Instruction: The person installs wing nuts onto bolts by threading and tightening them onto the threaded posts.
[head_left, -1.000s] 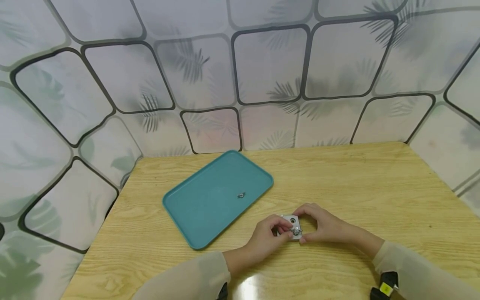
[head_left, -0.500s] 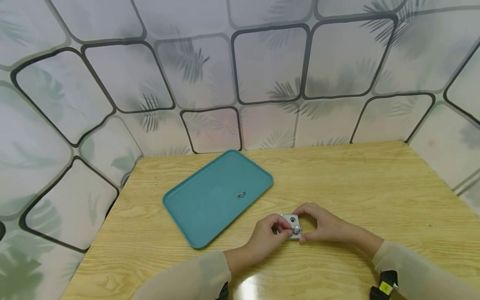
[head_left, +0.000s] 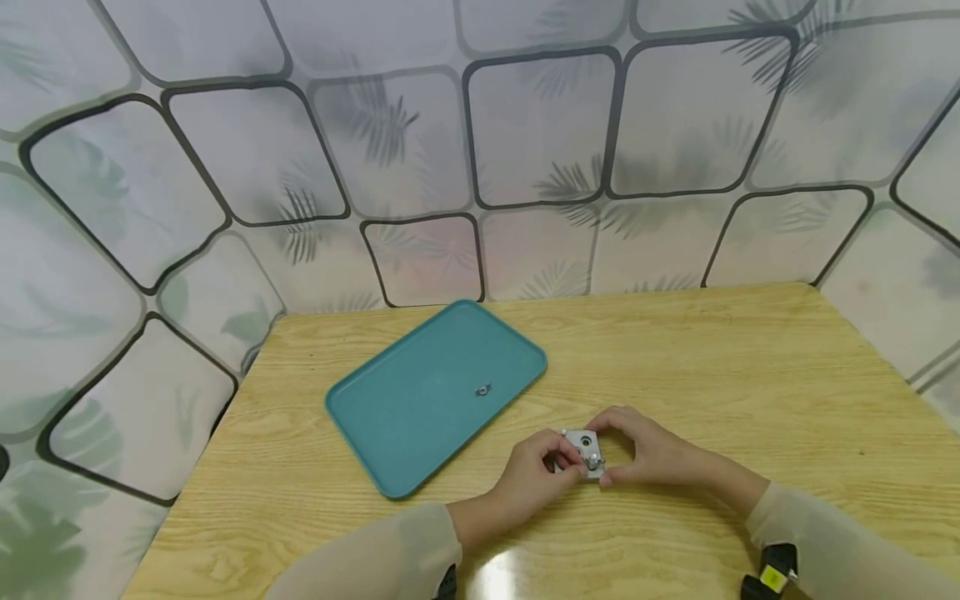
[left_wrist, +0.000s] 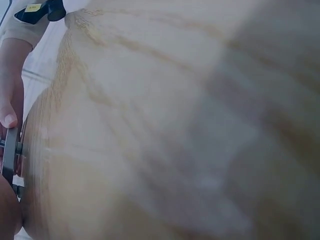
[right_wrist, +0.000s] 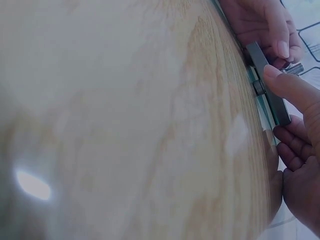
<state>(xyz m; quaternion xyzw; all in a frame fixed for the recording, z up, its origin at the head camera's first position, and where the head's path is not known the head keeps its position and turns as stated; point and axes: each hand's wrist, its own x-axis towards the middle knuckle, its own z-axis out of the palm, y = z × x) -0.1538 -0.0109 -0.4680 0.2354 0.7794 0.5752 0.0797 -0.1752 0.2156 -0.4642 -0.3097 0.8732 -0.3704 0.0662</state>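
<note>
A small pale metal plate (head_left: 588,437) with holes stands just above the wood table, in front of me. My right hand (head_left: 645,450) grips it by its edges, thumb on the near side and fingers on the far side. Thumb and fingertips of my left hand (head_left: 534,468) pinch at a small silver wing nut (head_left: 594,462) on the plate's near part; the fingers partly hide it. Seen edge-on in the right wrist view, the plate (right_wrist: 269,82) has a threaded bolt (right_wrist: 294,69) sticking out beside the left fingertips, and short studs beneath it.
A teal tray (head_left: 405,417) lies at an angle to the left, beyond my left hand. On it, toward its right side, rests another wing nut (head_left: 482,389). The wood table (head_left: 712,358) runs back to a patterned curtain (head_left: 540,133).
My left fingertips shift slightly at the wing nut, and more of the plate beside them shows now. The right hand, plate and tray stay where they were.
</note>
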